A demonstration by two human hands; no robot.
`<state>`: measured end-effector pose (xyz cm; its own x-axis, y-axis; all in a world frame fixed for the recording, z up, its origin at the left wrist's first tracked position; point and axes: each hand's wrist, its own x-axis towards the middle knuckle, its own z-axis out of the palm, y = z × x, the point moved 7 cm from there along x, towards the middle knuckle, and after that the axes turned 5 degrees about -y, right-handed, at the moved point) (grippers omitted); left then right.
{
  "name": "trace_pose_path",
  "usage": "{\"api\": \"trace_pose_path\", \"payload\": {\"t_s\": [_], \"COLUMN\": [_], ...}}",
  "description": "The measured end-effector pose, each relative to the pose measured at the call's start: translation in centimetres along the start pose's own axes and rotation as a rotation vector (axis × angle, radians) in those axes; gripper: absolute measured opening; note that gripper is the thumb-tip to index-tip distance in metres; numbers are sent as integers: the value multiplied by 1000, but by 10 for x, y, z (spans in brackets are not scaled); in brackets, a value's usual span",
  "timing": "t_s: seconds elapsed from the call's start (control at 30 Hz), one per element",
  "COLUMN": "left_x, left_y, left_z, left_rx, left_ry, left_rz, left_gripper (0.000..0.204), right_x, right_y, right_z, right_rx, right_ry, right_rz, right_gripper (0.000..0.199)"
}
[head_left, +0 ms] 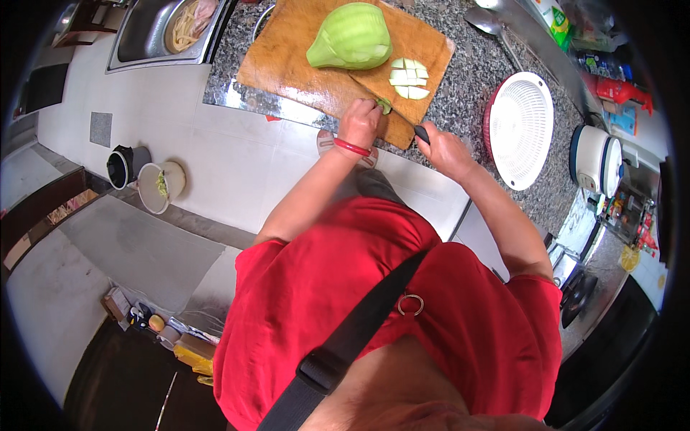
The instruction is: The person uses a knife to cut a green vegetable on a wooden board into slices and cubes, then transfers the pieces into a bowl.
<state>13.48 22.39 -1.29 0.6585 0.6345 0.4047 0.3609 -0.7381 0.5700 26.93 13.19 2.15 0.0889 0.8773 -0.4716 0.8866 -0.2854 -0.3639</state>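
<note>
My right hand is closed round the black handle of a kitchen knife, whose blade slants up and left across the wooden cutting board. At the board's near edge, my left hand is closed, its fingertips pinching a small green scrap beside the blade. Beyond the knife lies a large, pale green, peeled gourd-like vegetable, pear-shaped with facets on its surface. To its right sit several pale cut pieces with green edges, grouped closely together. Part of the blade is hard to make out against the wood.
A white colander in a red basin stands right of the board on the speckled counter. Further right is a white rice cooker. A ladle lies behind. The sink is far left; a pale bin stands on the floor.
</note>
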Motion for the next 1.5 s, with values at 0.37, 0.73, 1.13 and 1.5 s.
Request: {"api": "trace_pose_path", "payload": {"t_s": [0.37,0.73,1.13,1.5], "left_x": [-2,-1,1,0], "left_y": [-1,-5,-2,-3], "left_z": [-1,-2,-8,-9], "left_rx": [-37,-58,-63,-60], "left_ry": [-3,-20,-28,-46], "left_rz": [51,70,134,151], "left_gripper": [14,15,16,13], "right_x": [-6,-2,2,1], "right_y": [-17,-22,-21,-44], "right_z": [4,7,20,7], "right_rx": [52,153,155,195], "right_ry": [-30,-12,-12,-38], "right_rz": [38,91,173,168], "right_gripper": [28,30,29,27]}}
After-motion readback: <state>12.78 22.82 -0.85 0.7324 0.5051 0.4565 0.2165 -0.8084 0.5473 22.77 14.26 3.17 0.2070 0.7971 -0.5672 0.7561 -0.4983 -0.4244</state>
